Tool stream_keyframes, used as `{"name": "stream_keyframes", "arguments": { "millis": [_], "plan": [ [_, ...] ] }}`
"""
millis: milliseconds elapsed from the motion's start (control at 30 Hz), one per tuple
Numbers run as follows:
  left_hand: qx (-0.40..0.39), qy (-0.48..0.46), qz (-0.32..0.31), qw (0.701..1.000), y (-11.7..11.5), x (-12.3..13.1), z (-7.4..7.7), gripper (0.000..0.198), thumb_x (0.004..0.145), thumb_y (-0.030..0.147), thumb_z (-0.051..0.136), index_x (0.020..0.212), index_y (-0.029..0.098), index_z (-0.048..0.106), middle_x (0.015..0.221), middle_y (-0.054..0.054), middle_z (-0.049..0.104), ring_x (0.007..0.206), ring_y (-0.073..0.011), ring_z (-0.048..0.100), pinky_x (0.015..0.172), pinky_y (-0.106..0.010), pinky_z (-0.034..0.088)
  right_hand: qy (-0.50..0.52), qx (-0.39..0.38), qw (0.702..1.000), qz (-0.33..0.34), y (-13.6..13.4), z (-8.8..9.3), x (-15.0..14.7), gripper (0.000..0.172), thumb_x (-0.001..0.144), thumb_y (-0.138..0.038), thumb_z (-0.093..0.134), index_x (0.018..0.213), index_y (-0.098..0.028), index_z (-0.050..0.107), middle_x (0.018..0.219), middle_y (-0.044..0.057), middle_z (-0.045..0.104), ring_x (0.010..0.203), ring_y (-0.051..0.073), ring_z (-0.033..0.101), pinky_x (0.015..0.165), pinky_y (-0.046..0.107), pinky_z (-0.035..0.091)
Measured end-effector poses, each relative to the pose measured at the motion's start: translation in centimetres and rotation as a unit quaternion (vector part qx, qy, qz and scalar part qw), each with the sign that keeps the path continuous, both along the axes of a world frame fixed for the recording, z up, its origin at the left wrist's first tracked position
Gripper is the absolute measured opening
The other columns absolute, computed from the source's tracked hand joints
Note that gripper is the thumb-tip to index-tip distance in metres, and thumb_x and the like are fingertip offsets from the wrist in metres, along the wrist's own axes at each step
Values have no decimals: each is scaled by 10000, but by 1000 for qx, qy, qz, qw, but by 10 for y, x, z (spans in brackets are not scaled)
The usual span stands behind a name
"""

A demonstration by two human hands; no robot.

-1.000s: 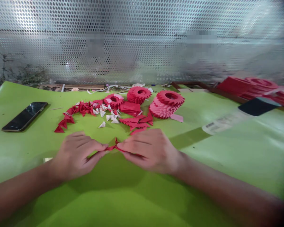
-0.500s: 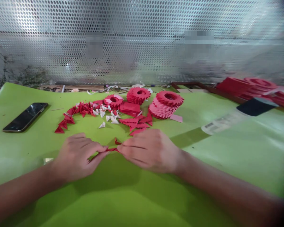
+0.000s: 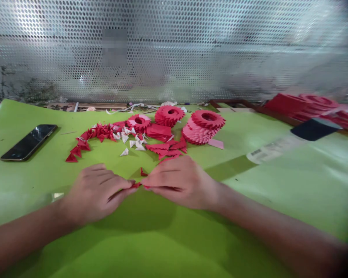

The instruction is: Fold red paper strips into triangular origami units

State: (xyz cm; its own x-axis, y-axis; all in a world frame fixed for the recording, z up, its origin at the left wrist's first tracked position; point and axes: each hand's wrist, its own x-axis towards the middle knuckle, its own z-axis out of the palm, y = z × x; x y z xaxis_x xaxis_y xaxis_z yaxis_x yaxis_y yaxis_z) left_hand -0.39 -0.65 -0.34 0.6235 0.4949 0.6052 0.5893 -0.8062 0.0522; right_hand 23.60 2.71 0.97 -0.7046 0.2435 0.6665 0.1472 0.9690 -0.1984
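My left hand (image 3: pixel 101 193) and my right hand (image 3: pixel 182 183) meet above the green table cover (image 3: pixel 145 247). Both pinch one small piece of folded red paper (image 3: pixel 137 185), mostly covered by my fingertips. Just behind it lies another small folded red piece (image 3: pixel 143 172). Farther back are flat folded red papers (image 3: pixel 168 148), partly behind my right hand. Beyond my left hand, a curved row of red folded triangles (image 3: pixel 82 143) runs toward loose white folded triangles (image 3: pixel 137 144).
Ring-shaped stacks of folded paper, one red (image 3: pixel 169 114) and one red and pink (image 3: pixel 204 127), stand at the back. A phone (image 3: pixel 30 143) lies at left. At right lies a clear tube-like container with a black cap (image 3: pixel 314 129), near more red paper pieces (image 3: pixel 301 106).
My fingertips have drawn closer together on the red paper, so less of it shows between them. The view has shifted slightly; the other things stay in place.
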Motion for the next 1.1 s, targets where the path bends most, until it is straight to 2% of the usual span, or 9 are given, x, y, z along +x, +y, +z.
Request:
{"name": "stream_keyframes", "arguments": {
  "millis": [67,133,300,500,600,700,800,933,1100],
  "plan": [
    [-28,-26,6,999,-1,1,2,293,1011,291,542,775,234,705,545,73,690,425,-91,587,459,-234,380,52,-90,995,7,0,-1,-3,65,885,-131,710,938,-115,743,809,47,771,682,98,699,595,179,554],
    [-43,-46,12,998,-2,2,3,282,1002,275,554,769,232,707,550,71,697,427,-91,591,442,-225,386,84,-147,986,9,-1,-2,-5,78,856,-118,738,933,-117,747,787,53,768,662,92,699,595,165,558],
    [-28,-52,26,998,-4,5,4,295,998,277,556,751,219,706,568,58,712,429,-93,597,438,-223,408,96,-102,990,27,-2,-3,-7,100,849,-90,734,944,-115,750,813,78,774,684,116,713,597,186,571],
    [-11,-54,6,998,-5,5,6,235,981,247,590,772,213,693,554,63,690,418,-86,567,448,-230,408,125,-170,976,51,-4,-6,-10,139,842,-91,743,976,-125,761,833,73,771,704,105,716,632,182,596],
    [-43,-70,5,997,-4,4,5,246,975,234,591,754,219,697,577,57,709,446,-89,599,445,-216,424,124,-178,976,31,-3,-7,-10,129,856,-146,744,984,-149,759,832,55,762,680,100,695,595,189,587],
    [-89,-105,16,990,-2,3,4,288,979,279,588,731,209,717,594,40,724,447,-89,613,426,-199,437,127,-162,979,-6,-2,-5,-9,193,838,-198,772,1021,-147,736,803,33,752,575,71,622,486,156,513],
    [-149,-144,20,978,-1,3,4,263,960,335,621,778,197,750,626,26,745,450,-88,628,403,-177,452,129,-162,978,-37,-4,-2,-10,74,865,-159,731,938,-144,736,727,5,729,548,56,581,463,145,449],
    [-228,-171,23,958,-2,4,5,262,953,353,627,794,198,766,652,17,760,456,-97,646,367,-163,447,133,-234,961,-59,-8,-2,-14,47,875,-150,714,849,-136,751,636,-2,699,518,67,556,446,165,417],
    [-236,-167,26,957,0,6,5,274,947,355,631,774,197,771,633,14,754,427,-101,635,331,-160,412,113,-283,949,-75,-10,-3,-17,74,871,-176,714,823,-139,755,671,10,708,526,72,548,436,166,404]
  ]
}}
